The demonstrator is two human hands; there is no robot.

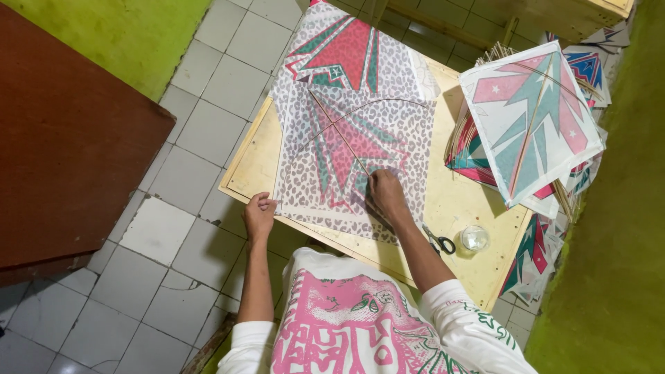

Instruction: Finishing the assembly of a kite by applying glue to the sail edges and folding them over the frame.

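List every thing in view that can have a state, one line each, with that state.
Kite paper: flat on the table, printed side up.
Straight stick: lying along the paper, lower end under the right hand.
Bowed stick: curved across the paper.
Left hand: pinching the paper's corner.
Right hand: pressing on the paper.
Scissors: lying closed.
Finished kites: stacked.
Small jar: upright.
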